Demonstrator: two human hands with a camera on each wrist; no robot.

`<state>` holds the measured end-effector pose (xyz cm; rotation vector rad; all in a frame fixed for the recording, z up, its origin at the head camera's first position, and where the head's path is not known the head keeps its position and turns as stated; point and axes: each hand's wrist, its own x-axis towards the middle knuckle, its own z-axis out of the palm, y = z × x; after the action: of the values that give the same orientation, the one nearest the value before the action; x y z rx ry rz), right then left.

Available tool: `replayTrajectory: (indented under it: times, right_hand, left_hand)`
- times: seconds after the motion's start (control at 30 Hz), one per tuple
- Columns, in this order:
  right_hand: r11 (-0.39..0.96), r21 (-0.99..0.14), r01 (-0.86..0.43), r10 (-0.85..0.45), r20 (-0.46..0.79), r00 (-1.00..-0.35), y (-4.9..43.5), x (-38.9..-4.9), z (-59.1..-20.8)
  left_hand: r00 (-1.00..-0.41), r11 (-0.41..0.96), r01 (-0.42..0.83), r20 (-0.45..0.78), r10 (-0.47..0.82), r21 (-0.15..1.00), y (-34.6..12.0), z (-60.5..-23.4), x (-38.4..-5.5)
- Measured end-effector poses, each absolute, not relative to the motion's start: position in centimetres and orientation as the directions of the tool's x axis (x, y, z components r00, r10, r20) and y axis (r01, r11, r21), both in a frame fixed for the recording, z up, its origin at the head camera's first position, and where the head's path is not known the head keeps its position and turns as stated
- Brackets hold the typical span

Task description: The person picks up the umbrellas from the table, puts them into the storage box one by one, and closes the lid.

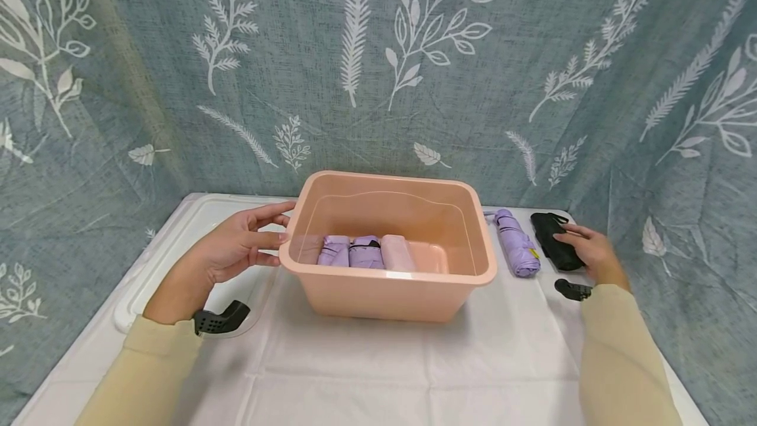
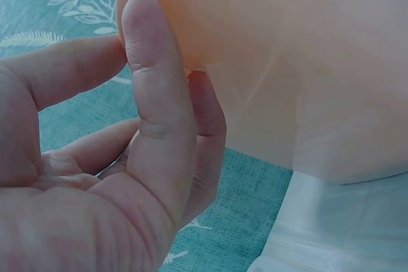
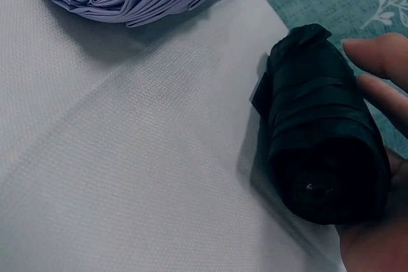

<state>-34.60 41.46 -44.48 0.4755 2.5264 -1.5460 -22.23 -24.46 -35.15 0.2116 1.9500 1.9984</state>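
A peach plastic bin (image 1: 384, 298) stands on the white cloth. At its left rim is my left hand (image 1: 239, 242); the fingers, slightly bent, touch the rim from outside, also seen closely in the left wrist view. Inside the bin lie two folded lilac umbrellas (image 1: 365, 253) and a pale pink block-like item (image 1: 397, 254). Over to the right, my right hand (image 1: 591, 252) is at a folded black umbrella (image 1: 558, 252), its fingers along the right side. The umbrella (image 3: 319, 116) hides part of this hand in the right wrist view. Another rolled lilac umbrella (image 1: 516, 242) lies between bin and black umbrella.
A translucent white lid (image 1: 142, 275) lies on the left, partly under my left arm. A white cloth (image 1: 355, 373) covers the table. Grey-green curtains (image 1: 284, 71) with white leaf patterns hang behind the bin and at both sides.
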Motion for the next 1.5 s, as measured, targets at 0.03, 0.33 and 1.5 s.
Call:
replayTrajectory:
  times: [0.03,0.33,1.5]
  right_hand:
    - [0.422,-0.841,0.339,0.189,-0.284,-0.94,41.4,-34.6,-44.5]
    - [0.459,-0.817,0.349,0.179,-0.3,-0.937,41.3,-34.8,-44.2]
    - [0.684,-0.668,0.292,0.191,-0.223,-0.956,39.2,-35.7,-43.6]
  left_hand:
    - [-0.931,0.0,-0.136,-0.128,0.341,0.991,-24.5,-35.1,-22.2]
    - [-0.931,0.016,-0.136,-0.133,0.341,0.991,-24.5,-35.0,-22.2]
    - [-0.931,0.031,-0.124,-0.127,0.342,0.992,-24.5,-35.5,-22.3]
